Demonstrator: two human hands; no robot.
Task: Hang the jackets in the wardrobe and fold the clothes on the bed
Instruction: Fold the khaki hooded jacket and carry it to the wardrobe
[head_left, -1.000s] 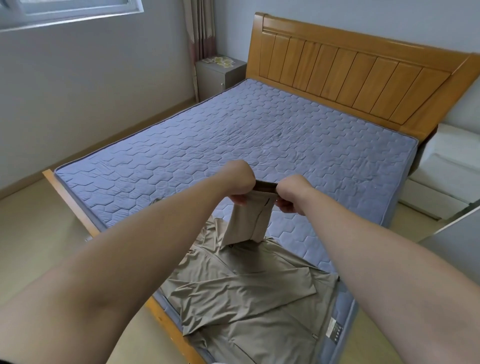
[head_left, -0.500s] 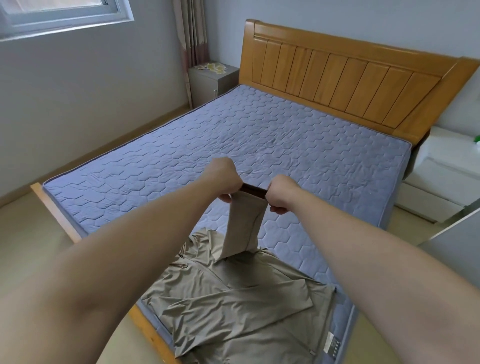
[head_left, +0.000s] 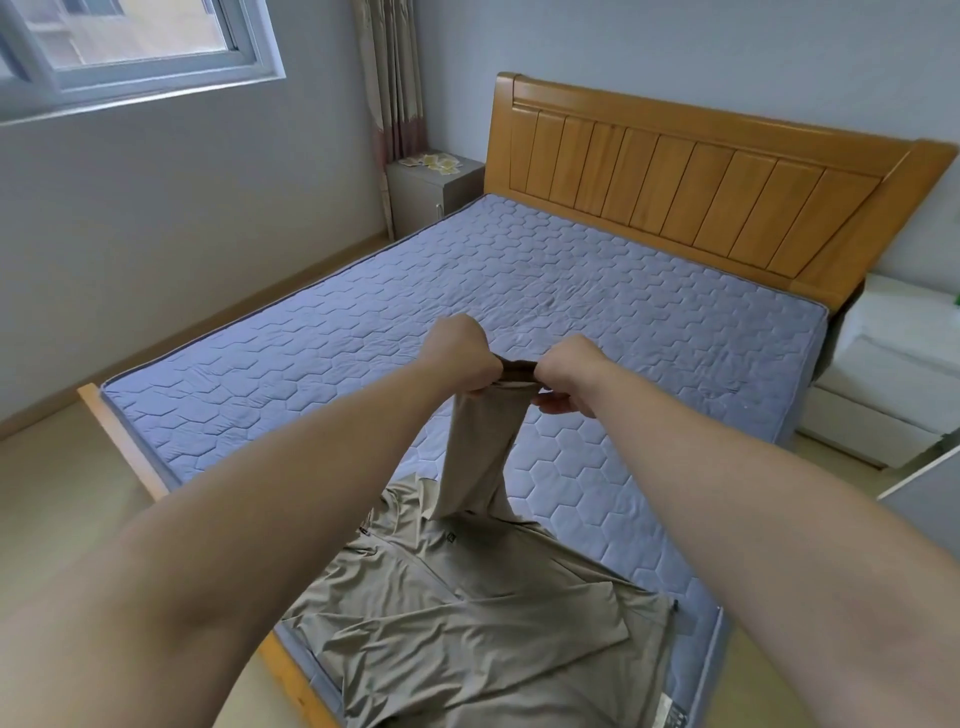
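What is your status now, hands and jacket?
Left hand and right hand pinch beige sleeve, raised. Jacket lies on bed corner. Nothing in the way.

Both arms bare, stretched forward. Left forearm (head_left: 270, 519) runs up from 7 o'clock, right forearm (head_left: 769, 499) from 4 o'clock, and they converge near frame centre. Left hand (head_left: 460, 358) is fisted, back of hand up, pinching the cuff end of the jacket sleeve (head_left: 478, 452). Right hand (head_left: 566, 371) sits just beside it at its 3 o'clock, fingers curled under, gripping the same cuff. Hands are close, not touching.
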